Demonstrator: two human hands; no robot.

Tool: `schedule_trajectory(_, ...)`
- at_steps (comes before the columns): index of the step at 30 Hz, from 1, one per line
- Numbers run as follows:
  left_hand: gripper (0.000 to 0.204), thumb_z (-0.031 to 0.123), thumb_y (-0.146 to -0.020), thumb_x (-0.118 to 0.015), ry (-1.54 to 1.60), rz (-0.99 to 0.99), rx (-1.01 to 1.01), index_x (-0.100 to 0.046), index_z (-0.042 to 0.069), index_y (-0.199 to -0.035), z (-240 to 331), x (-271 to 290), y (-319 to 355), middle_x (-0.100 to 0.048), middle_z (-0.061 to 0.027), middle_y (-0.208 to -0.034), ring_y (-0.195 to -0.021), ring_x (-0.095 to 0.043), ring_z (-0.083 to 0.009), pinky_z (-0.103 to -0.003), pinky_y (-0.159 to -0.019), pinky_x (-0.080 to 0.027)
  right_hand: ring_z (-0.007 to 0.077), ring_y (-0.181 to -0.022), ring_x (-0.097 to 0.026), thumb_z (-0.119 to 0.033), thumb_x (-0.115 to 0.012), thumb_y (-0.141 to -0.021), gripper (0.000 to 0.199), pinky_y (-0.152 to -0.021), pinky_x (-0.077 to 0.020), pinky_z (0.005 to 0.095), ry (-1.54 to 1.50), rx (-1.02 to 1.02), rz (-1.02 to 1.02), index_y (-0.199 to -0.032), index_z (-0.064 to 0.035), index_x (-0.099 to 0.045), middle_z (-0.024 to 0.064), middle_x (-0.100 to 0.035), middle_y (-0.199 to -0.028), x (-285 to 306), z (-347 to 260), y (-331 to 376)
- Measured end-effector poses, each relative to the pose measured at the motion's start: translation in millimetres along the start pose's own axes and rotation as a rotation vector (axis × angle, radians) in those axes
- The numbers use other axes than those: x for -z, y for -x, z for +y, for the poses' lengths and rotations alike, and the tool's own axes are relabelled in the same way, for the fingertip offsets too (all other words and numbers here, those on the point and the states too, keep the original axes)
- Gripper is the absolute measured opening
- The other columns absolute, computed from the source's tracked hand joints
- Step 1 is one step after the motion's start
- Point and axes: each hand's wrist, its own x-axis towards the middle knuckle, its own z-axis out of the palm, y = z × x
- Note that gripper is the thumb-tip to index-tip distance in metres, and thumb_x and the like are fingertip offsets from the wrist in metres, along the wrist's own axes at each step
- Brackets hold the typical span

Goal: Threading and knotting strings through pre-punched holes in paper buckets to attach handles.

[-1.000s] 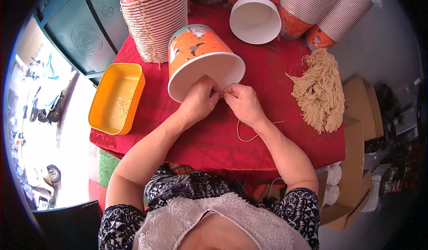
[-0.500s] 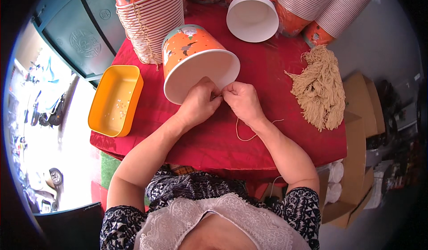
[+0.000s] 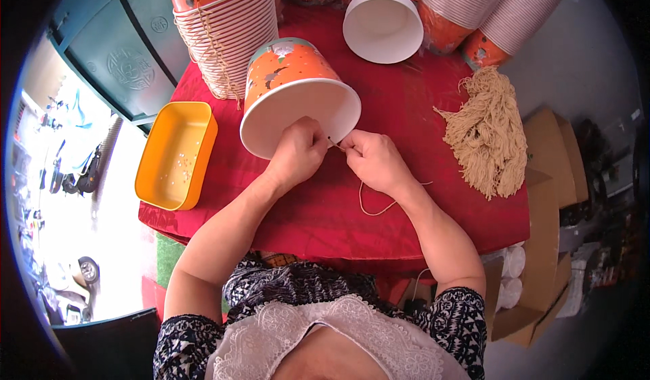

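Observation:
An orange paper bucket [image 3: 288,68] with a white inside lies tilted on the red-covered table, its mouth toward me. My left hand [image 3: 298,151] is closed at its near rim, fingertips reaching inside and hidden from view. Just right of it, outside the rim, my right hand [image 3: 374,158] pinches a thin beige string [image 3: 364,207]. A short, taut piece of string spans from the rim to the right fingertips. The rest of it loops down onto the cloth beside my right wrist.
A yellow plastic tub [image 3: 152,170] with small bits inside stands left. Behind it rises a tall stack of nested buckets [image 3: 227,34], string hanging down its side. An upright white-lined bucket [image 3: 382,28] and wrapped stacks [image 3: 460,1] line the back. A beige string bundle [image 3: 489,136] lies right.
My hands have drawn apart, the right moving slightly right and down, so string now shows between them. The bucket has shifted a little left.

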Motion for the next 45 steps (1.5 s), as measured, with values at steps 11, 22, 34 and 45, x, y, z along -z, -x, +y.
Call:
schedule_trajectory(11,0.009,0.003,-0.077,-0.058,-0.099,0.081,0.032,-0.056,-0.005,-0.074,10.4,-3.7,-2.0,-0.061,-0.0221,-0.075,-0.072,-0.062,-0.0324,-0.039,-0.065,-0.049,0.0308,-0.072,-0.068,-0.003,-0.052,-0.080,0.020,-0.067,-0.0531,0.0390,0.107,0.026,-0.056,-0.090,0.0021,-0.068,0.0194,-0.069,-0.081,4.7,1.2,-3.7)
schedule_trajectory(22,0.010,0.003,-0.077,-0.064,-0.069,0.075,-0.211,-0.060,-0.006,-0.076,16.1,-5.4,7.7,-0.062,-0.0223,-0.080,-0.075,-0.063,-0.0363,-0.042,-0.067,-0.050,0.0402,-0.067,-0.065,-0.023,-0.064,-0.086,0.027,-0.060,-0.0494,0.0463,-0.049,-0.051,0.192,-0.080,0.0029,-0.066,0.0276,-0.060,-0.070,1.8,6.6,-15.9)
schedule_trajectory(34,0.031,0.016,-0.078,-0.058,-0.911,-0.302,-0.847,-0.064,0.003,-0.106,147.1,94.8,64.0,-0.054,-0.0124,-0.129,-0.133,-0.038,-0.0334,-0.054,-0.110,-0.031,0.0299,-0.072,-0.068,0.002,-0.063,-0.085,0.012,-0.059,-0.0544,0.0363,0.139,0.596,0.666,-0.095,-0.0021,-0.063,0.0139,-0.068,-0.084,34.1,-10.1,-11.4)
schedule_trajectory(45,0.019,0.022,-0.076,-0.061,-1.252,-0.412,-0.910,-0.069,0.006,-0.082,137.0,122.9,48.0,-0.053,-0.0112,-0.130,-0.138,-0.031,-0.0359,-0.055,-0.115,-0.025,0.0317,-0.070,-0.067,-0.004,-0.064,-0.087,0.011,-0.058,-0.0537,0.0386,0.055,0.625,0.521,-0.098,-0.0021,-0.063,0.0150,-0.067,-0.083,35.7,-13.3,-8.5)
